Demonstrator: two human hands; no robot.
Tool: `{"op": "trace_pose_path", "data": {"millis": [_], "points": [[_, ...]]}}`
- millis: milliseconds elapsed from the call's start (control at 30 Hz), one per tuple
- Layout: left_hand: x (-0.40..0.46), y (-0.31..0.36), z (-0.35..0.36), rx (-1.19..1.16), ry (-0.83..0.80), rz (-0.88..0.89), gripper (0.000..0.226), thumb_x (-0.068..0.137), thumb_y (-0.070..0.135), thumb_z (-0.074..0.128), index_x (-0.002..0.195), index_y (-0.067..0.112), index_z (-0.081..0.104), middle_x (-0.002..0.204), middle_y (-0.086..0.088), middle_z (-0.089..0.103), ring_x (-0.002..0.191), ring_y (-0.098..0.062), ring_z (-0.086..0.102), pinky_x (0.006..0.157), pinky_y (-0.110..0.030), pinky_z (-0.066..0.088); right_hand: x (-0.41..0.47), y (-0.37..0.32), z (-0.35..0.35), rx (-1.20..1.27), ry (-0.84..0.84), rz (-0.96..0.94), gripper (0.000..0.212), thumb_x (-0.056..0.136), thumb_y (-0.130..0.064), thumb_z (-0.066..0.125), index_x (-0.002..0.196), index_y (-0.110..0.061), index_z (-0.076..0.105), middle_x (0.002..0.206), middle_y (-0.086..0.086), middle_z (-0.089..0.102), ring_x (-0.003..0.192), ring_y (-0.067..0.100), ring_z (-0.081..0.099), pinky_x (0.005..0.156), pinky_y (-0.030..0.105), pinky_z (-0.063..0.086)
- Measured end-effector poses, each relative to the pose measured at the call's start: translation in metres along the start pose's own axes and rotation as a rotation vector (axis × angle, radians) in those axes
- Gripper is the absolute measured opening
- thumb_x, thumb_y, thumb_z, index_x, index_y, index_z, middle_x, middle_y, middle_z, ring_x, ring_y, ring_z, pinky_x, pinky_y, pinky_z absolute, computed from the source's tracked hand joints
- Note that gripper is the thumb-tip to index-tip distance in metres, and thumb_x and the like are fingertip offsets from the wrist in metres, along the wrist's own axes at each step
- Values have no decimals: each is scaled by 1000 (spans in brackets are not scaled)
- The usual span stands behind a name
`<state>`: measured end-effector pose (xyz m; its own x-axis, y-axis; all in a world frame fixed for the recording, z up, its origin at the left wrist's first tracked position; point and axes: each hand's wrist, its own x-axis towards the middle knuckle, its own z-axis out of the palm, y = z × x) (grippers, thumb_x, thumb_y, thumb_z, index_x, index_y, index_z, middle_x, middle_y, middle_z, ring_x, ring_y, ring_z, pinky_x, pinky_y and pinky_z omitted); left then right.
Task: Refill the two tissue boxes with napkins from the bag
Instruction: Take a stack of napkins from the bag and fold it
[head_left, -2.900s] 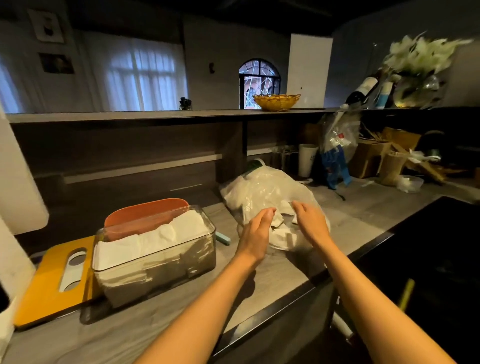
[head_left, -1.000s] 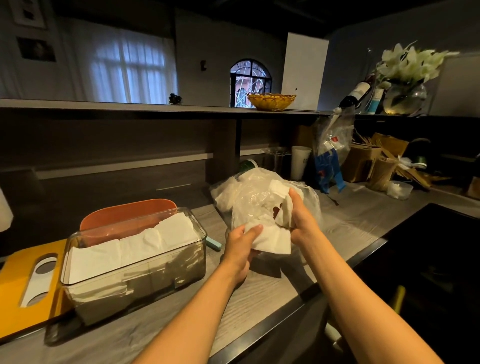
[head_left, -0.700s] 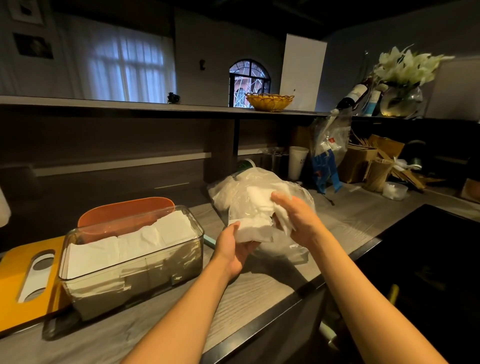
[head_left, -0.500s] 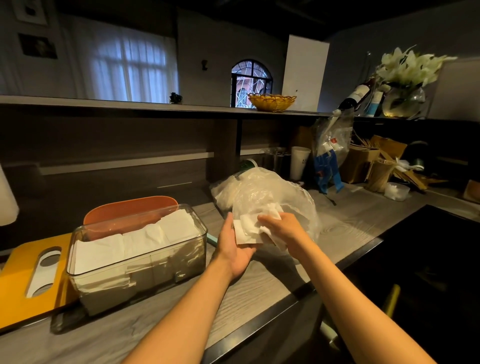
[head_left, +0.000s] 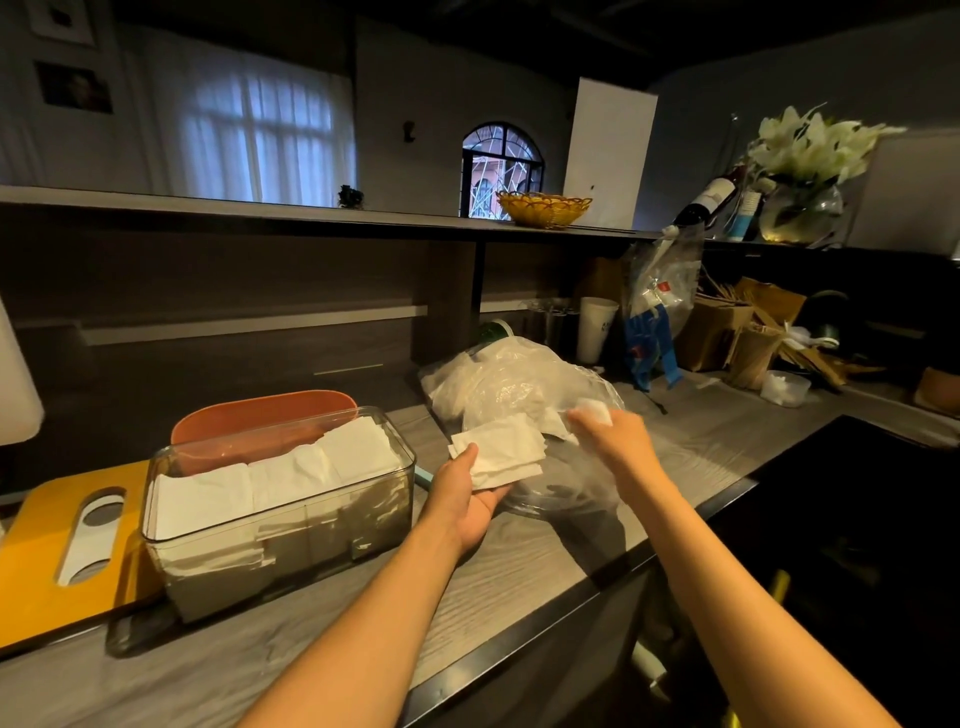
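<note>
While my left hand (head_left: 470, 499) holds a stack of napkins (head_left: 500, 451) between the clear box (head_left: 280, 512) and the bag (head_left: 524, 387), my right hand (head_left: 610, 434) pinches one napkin (head_left: 592, 410) at the bag's mouth, near the counter edge (head_left: 571, 590).

We stood at the counter (head_left: 519, 561). To our left on it sat the clear tissue box (head_left: 280, 514), napkins stacked inside, with the lid (head_left: 57, 540) flat just left of it and a second tissue box (head_left: 260, 421) directly behind. The bag (head_left: 514, 384) lay to the right, further back. Our left hand (head_left: 467, 493) held a napkin stack (head_left: 501, 452) between box and bag; our right hand (head_left: 613, 436) was over the bag.
</note>
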<state>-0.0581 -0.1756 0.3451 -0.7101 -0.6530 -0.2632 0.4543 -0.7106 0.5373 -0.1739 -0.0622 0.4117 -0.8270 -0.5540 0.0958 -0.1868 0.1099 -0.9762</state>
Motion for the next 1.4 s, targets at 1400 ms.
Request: {"op": "trace_pose_path", "data": {"millis": [1400], "points": [[3, -7, -1, 56, -47, -8, 37, 104, 20, 47, 141, 13, 45, 130, -19, 59, 102, -37, 63, 73, -52, 55, 21, -2, 25, 206, 346, -273, 32, 90, -21, 60, 60, -15, 51, 59, 5, 44, 58, 16, 39, 54, 30, 32]]}}
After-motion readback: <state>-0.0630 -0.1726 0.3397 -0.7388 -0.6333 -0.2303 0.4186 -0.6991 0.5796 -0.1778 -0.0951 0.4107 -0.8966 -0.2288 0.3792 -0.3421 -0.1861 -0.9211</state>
